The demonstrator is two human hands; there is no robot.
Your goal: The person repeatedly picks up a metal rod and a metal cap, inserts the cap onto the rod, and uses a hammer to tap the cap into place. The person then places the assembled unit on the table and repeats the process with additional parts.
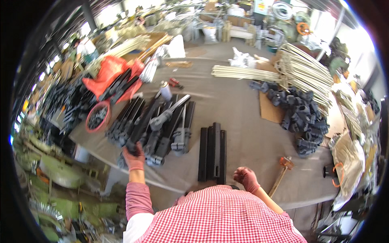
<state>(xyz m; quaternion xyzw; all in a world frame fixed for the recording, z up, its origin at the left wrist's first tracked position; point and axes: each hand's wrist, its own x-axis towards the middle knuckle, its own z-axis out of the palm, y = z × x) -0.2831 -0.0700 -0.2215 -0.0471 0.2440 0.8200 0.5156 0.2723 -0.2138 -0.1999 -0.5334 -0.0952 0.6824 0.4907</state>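
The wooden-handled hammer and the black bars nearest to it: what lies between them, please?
In the head view, the right hand is between the black bars and the hammer, with bare tabletop on either side of it.

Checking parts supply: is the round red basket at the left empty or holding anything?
It is holding something: small dark parts show inside the basket through its open top.
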